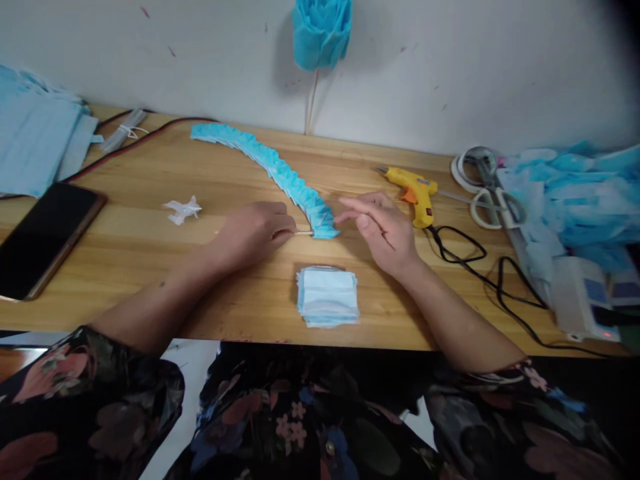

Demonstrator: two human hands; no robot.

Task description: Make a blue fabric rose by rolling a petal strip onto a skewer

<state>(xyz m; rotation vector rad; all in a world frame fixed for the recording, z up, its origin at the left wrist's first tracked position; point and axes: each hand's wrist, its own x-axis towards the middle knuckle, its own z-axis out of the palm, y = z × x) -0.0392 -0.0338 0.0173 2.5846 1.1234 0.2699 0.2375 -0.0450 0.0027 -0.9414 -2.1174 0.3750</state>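
Observation:
My left hand [257, 233] is closed around a thin wooden stick [304, 233], whose tip reaches the near end of a long chain of folded blue pieces [273, 163]. That chain curves across the table from the upper left. Beside its near end is my right hand [383, 230], with the fingers stretched out and the thumb apart; whether the fingertips touch the chain I cannot tell. A stack of pale blue squares [329, 297] lies in front, between my two forearms.
A yellow glue gun [413, 190] with a black cord lies to the right, near scissors [497, 207] and a tape roll [465, 170]. Cut blue scraps [580, 200] pile up at far right. A phone [47, 237] and face masks [37, 137] lie left. A blue flower [323, 33] stands behind.

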